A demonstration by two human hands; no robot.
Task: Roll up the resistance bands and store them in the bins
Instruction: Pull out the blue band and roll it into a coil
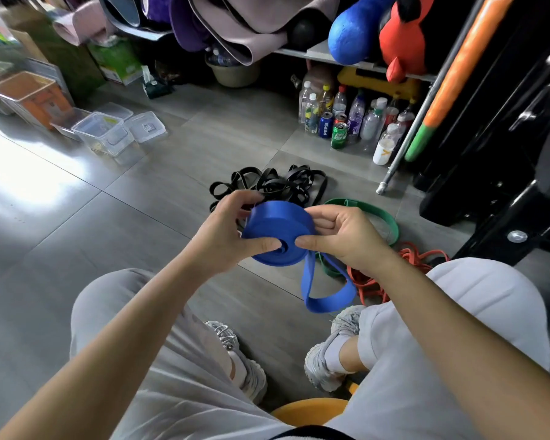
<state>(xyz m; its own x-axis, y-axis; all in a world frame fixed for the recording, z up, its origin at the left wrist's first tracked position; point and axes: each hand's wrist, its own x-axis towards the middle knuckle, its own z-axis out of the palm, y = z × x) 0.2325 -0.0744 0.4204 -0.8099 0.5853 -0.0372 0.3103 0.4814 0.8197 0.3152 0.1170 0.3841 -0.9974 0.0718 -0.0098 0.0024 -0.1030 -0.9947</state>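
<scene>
blue band [278, 231]: rolled into a fat round coil. It is held up above the floor [140, 217], in the middle of the view, between both hands.
loose end [327, 293]: one loop of the blue band is not rolled up. It hangs down at 5 o'clock from the coil.
left hand [223, 231]: at 9 o'clock of the coil. The thumb presses flat on the coil's face near the middle. The fingers curl over the top edge and grip it.
right hand [340, 235]: at 3 o'clock of the coil. The thumb presses on the face near the middle. The fingers curl round the far side and grip it.
black bands [280, 184]: a messy pile on the floor at 12 o'clock from the coil.
green band [391, 225]: on the floor at 3 o'clock, partly behind the right hand.
orange band [367, 282]: tangled on the floor at 4 o'clock, just beside the green one.
clear bins [100, 133]: on the floor at 10 o'clock, well apart from the coil.
bottles and cans [346, 120]: standing close together at 1 o'clock, under a shelf [299, 54].
</scene>
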